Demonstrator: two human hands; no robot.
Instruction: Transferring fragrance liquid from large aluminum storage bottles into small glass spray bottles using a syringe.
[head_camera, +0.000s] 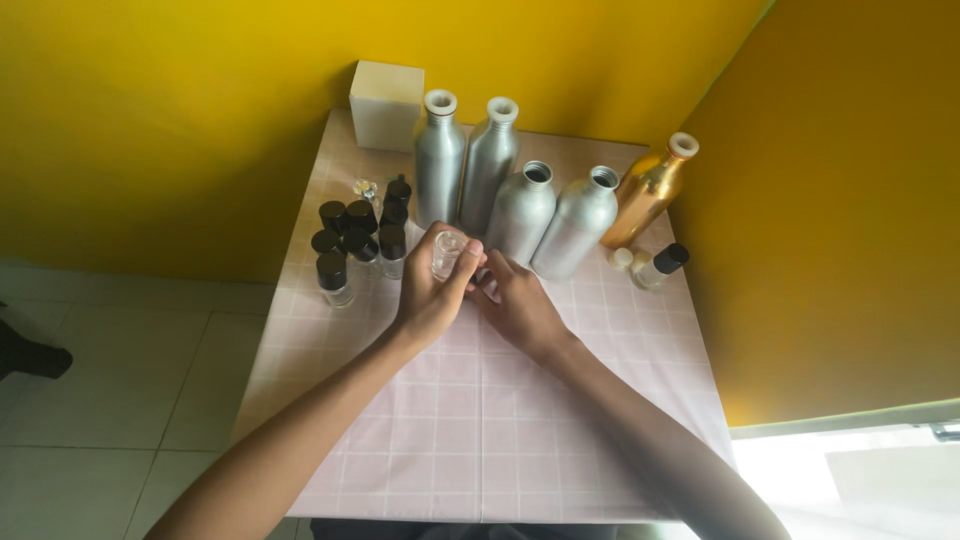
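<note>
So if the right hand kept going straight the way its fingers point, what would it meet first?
The right hand points up and left, toward the small clear vial held in the left hand. Its fingertips already look to be at that vial and the left fingers, so those come first; depth is hard to judge.

Yellow walls (180, 110) met in a corner behind the worktop (520, 440), which wore a pink checked cloth. Pale floor tiles (110, 400) lay left; bright daylight (850, 480) glared lower right.

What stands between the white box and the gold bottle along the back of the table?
In the head view, four silver bottles stand between the white box and the gold bottle.
</note>
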